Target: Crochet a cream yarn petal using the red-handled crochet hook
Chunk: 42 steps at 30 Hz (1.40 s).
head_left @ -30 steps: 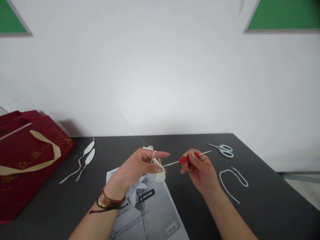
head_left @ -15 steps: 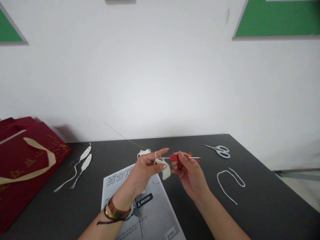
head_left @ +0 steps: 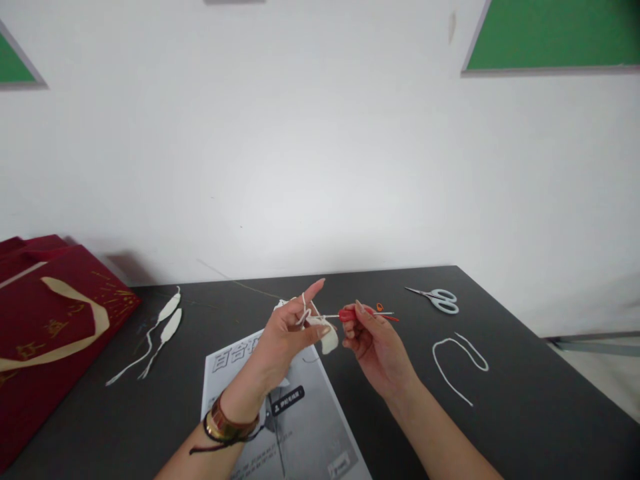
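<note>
Centre of frame: left hand (head_left: 283, 333) raised over the dark worktop (head_left: 525, 413), white yarn (head_left: 303, 308) looped round the lifted forefinger, a small white crocheted piece (head_left: 329, 339) pinched below. Just right of it: right hand (head_left: 373, 343), fingers (head_left: 361, 313) closed on a red-handled crochet hook (head_left: 357, 313). Beneath: printed sheet (head_left: 295, 413). Right: scissors (head_left: 440, 300), loose yarn strand (head_left: 457, 360). Left: two white crocheted leaves (head_left: 167, 319), red bag (head_left: 45, 320).

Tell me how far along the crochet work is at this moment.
Done: two finished white petals lie on the table at left. In hand: the left hand pinches a small white piece, yarn looped over its raised forefinger, while the right hand works a red-handled crochet hook at it. Left: that piece looks shorter than the finished ones; scissors and a loose yarn strand lie untouched.
</note>
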{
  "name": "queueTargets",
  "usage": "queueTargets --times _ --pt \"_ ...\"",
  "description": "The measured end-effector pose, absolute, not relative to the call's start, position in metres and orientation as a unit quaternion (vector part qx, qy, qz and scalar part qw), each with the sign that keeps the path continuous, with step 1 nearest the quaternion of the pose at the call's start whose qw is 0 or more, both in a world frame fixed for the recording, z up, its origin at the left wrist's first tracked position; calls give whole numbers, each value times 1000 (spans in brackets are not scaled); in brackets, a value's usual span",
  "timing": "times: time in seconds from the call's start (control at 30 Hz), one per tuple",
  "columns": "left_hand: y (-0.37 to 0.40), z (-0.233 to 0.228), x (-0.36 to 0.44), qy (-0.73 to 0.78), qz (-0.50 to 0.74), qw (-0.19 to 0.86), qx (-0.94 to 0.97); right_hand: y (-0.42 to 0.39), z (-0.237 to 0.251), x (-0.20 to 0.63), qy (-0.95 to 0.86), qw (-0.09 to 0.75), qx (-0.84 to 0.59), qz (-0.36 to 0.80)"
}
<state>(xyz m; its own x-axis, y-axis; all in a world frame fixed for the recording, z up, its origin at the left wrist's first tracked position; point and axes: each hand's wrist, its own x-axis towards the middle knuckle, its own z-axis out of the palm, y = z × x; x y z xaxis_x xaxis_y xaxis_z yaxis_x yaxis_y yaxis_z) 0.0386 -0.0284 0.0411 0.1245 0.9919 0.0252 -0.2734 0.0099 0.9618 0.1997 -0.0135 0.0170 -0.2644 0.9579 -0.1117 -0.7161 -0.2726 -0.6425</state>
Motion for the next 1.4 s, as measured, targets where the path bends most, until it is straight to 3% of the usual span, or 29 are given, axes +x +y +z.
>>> queueTargets --times 0.3,0.67,0.9,1.03,1.2,1.4 --pt "-28 32 41 449 537 395 595 -14 19 200 -216 558 -257 758" --pt "-27 32 46 399 559 476 550 -18 22 198 -289 574 -294 708" --pt "-26 26 44 424 563 397 588 -17 22 199 -315 582 -311 683" --pt "-27 27 49 460 576 345 581 -24 19 199 -435 623 -343 552" --pt "-29 26 58 423 626 506 417 -37 13 197 -658 630 -300 281" --pt "-33 31 61 411 644 529 370 -41 9 196 -662 646 -286 252"
